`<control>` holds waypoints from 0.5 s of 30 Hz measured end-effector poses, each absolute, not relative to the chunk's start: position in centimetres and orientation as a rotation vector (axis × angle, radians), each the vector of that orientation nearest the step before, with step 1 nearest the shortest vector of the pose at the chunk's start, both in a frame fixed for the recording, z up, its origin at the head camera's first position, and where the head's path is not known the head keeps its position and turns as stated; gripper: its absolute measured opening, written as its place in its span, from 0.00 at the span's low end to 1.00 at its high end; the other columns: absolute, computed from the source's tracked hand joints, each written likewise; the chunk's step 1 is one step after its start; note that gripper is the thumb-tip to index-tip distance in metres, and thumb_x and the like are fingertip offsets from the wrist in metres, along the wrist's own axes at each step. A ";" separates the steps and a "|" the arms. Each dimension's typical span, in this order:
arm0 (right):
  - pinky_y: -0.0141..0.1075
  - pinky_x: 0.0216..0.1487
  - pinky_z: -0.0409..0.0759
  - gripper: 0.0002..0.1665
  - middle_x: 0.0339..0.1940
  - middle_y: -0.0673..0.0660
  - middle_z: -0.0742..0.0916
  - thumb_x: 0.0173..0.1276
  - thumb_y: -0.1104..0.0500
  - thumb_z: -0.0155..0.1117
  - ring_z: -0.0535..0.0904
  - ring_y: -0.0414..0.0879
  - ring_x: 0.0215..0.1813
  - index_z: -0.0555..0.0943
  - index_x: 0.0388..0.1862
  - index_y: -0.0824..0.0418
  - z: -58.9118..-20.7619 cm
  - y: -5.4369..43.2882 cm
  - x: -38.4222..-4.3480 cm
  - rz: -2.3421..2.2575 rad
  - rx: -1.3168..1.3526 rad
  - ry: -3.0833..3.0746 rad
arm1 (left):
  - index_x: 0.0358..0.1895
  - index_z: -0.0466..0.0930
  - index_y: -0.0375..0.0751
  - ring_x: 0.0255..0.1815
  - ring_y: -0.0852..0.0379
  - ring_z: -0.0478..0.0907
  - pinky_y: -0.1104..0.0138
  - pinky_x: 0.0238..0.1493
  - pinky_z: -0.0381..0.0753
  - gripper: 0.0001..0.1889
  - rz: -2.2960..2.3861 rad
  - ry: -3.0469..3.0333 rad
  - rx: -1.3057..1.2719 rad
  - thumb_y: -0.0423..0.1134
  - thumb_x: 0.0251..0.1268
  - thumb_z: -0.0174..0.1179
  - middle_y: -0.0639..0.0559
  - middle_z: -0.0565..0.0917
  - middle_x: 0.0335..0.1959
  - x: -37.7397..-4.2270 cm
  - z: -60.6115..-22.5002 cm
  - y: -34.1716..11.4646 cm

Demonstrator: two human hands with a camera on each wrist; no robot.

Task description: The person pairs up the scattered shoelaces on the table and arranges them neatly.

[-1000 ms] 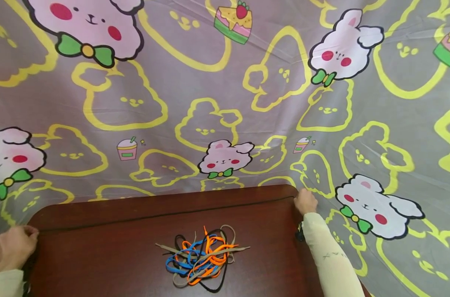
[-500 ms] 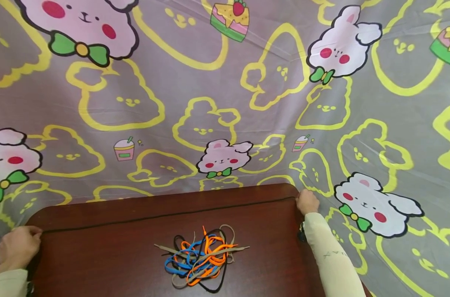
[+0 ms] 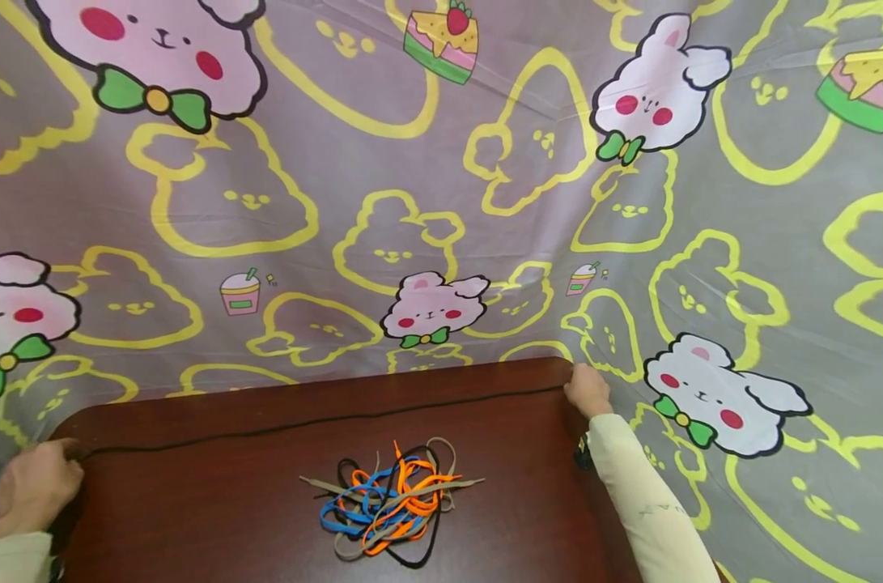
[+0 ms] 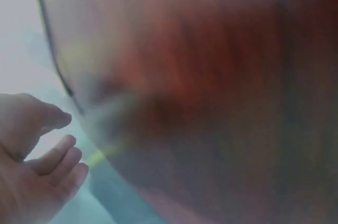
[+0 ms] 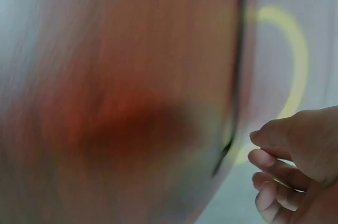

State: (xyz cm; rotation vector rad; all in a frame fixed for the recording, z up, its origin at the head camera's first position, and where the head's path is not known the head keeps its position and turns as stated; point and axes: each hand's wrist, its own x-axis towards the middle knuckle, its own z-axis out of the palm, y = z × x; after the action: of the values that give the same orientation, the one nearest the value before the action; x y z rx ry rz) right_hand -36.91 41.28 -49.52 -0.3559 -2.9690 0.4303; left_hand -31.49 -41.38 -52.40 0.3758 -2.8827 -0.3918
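Observation:
A long black shoelace (image 3: pixel 303 423) runs across the far part of the dark brown table, nearly straight with a slight wave. At its left end is my left hand (image 3: pixel 39 484); in the left wrist view its thumb and fingers are parted, just short of the lace tip. By the far right corner, my right hand (image 3: pixel 588 390) is beside the other end. The right wrist view shows its fingers loosely bent, holding nothing, with the lace tip (image 5: pixel 222 158) apart from them. Nearer me lies a tangled pile of orange (image 3: pixel 428 508), blue (image 3: pixel 328 512), taupe (image 3: pixel 470 484) and black shoelaces.
The table (image 3: pixel 252 518) has rounded far corners. Behind and to the right hangs a grey curtain (image 3: pixel 324 162) printed with rabbits and yellow outlines, close to the table edge.
Both hands pinched the ends of the black shoelace and held it taut; now they have let go and it lies slightly slack. The pile has stayed in place.

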 end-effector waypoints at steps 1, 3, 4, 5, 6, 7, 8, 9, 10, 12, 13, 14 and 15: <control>0.60 0.43 0.82 0.17 0.48 0.72 0.86 0.70 0.62 0.63 0.84 0.66 0.45 0.82 0.52 0.72 -49.3 40.5 -37.0 0.440 -0.326 -2.962 | 0.46 0.76 0.19 0.35 0.25 0.78 0.42 0.34 0.76 0.16 -0.407 -2.840 0.302 0.24 0.53 0.51 0.19 0.78 0.41 -31.6 -52.3 -41.2; 0.59 0.43 0.82 0.19 0.50 0.71 0.87 0.71 0.62 0.64 0.85 0.64 0.45 0.82 0.57 0.71 -49.0 38.7 -37.0 0.477 -0.241 -2.945 | 0.45 0.76 0.17 0.26 0.31 0.76 0.45 0.27 0.75 0.16 -0.448 -2.777 0.150 0.24 0.53 0.53 0.22 0.79 0.32 -31.8 -52.0 -40.6; 0.58 0.42 0.83 0.20 0.50 0.69 0.87 0.71 0.62 0.64 0.85 0.63 0.45 0.82 0.58 0.70 -48.8 37.6 -37.0 0.507 -0.197 -2.936 | 0.46 0.77 0.17 0.22 0.35 0.75 0.47 0.25 0.73 0.15 -0.478 -2.755 0.090 0.25 0.55 0.54 0.25 0.80 0.30 -31.9 -51.7 -40.0; 0.56 0.41 0.83 0.19 0.50 0.68 0.88 0.71 0.62 0.64 0.86 0.61 0.44 0.83 0.57 0.69 -48.8 36.5 -36.9 0.540 -0.142 -2.926 | 0.46 0.77 0.17 0.20 0.40 0.72 0.50 0.22 0.70 0.15 -0.508 -2.736 0.026 0.25 0.56 0.55 0.27 0.80 0.29 -31.9 -51.4 -39.4; 0.54 0.40 0.83 0.18 0.48 0.66 0.88 0.71 0.62 0.65 0.86 0.59 0.42 0.84 0.56 0.68 -48.7 35.3 -36.8 0.579 -0.082 -2.923 | 0.47 0.78 0.18 0.18 0.44 0.70 0.54 0.19 0.67 0.15 -0.547 -2.732 -0.031 0.27 0.59 0.56 0.30 0.79 0.26 -31.9 -51.2 -38.6; 0.52 0.39 0.84 0.17 0.47 0.65 0.89 0.71 0.62 0.65 0.86 0.57 0.41 0.84 0.55 0.68 -48.6 34.0 -36.6 0.623 -0.024 -2.924 | 0.48 0.78 0.18 0.18 0.49 0.67 0.57 0.19 0.65 0.15 -0.583 -2.732 -0.104 0.28 0.61 0.57 0.32 0.80 0.27 -31.8 -50.9 -37.7; 0.51 0.39 0.84 0.16 0.45 0.63 0.89 0.70 0.62 0.66 0.86 0.55 0.40 0.85 0.54 0.68 -48.6 32.6 -36.3 0.665 0.039 -2.919 | 0.51 0.78 0.19 0.18 0.52 0.65 0.60 0.20 0.63 0.16 -0.617 -2.753 -0.154 0.29 0.64 0.58 0.32 0.82 0.29 -31.8 -50.5 -36.6; 0.49 0.40 0.84 0.14 0.45 0.61 0.90 0.70 0.62 0.67 0.86 0.53 0.40 0.86 0.52 0.66 -48.6 31.2 -36.1 0.699 0.092 -2.916 | 0.52 0.78 0.20 0.19 0.53 0.67 0.60 0.21 0.64 0.16 -0.646 -2.771 -0.208 0.30 0.66 0.59 0.33 0.83 0.30 -31.7 -50.2 -35.3; 0.48 0.41 0.84 0.13 0.44 0.59 0.90 0.69 0.62 0.68 0.86 0.51 0.40 0.87 0.51 0.65 -48.6 29.7 -35.7 0.736 0.153 -2.915 | 0.54 0.78 0.21 0.21 0.51 0.72 0.58 0.22 0.69 0.17 -0.673 -2.783 -0.269 0.30 0.67 0.60 0.31 0.84 0.34 -31.7 -49.8 -34.0; 0.44 0.42 0.84 0.11 0.44 0.57 0.90 0.69 0.62 0.69 0.86 0.48 0.40 0.88 0.48 0.65 -48.7 26.8 -35.0 0.793 0.296 -2.922 | 0.56 0.78 0.22 0.27 0.43 0.80 0.51 0.27 0.77 0.17 -0.747 -2.807 -0.386 0.31 0.69 0.61 0.31 0.86 0.39 -31.6 -49.3 -31.4; 0.43 0.41 0.83 0.10 0.44 0.57 0.90 0.68 0.63 0.69 0.85 0.47 0.39 0.88 0.47 0.65 -48.8 25.4 -34.6 0.822 0.369 -2.926 | 0.56 0.79 0.22 0.33 0.39 0.83 0.47 0.33 0.80 0.17 -0.779 -2.806 -0.448 0.31 0.69 0.62 0.30 0.86 0.42 -31.6 -49.1 -30.1; 0.42 0.40 0.82 0.10 0.43 0.57 0.91 0.68 0.63 0.69 0.84 0.46 0.38 0.88 0.46 0.65 -48.9 24.0 -34.3 0.850 0.446 -2.931 | 0.55 0.79 0.22 0.37 0.36 0.84 0.44 0.38 0.80 0.17 -0.818 -2.809 -0.492 0.31 0.69 0.62 0.32 0.87 0.41 -31.5 -49.0 -28.8; 0.40 0.39 0.82 0.10 0.43 0.57 0.91 0.68 0.63 0.69 0.83 0.45 0.37 0.88 0.46 0.65 -49.0 22.8 -33.9 0.876 0.519 -2.941 | 0.55 0.80 0.23 0.43 0.34 0.84 0.42 0.42 0.80 0.16 -0.856 -2.809 -0.532 0.31 0.69 0.63 0.35 0.88 0.39 -31.4 -49.0 -27.5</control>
State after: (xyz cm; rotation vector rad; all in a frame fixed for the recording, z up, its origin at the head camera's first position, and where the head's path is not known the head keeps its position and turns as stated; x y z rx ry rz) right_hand -33.92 22.79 -49.02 0.5194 -2.9412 0.8759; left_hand -31.40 -27.53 -48.95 -0.5324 -2.8094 -0.8556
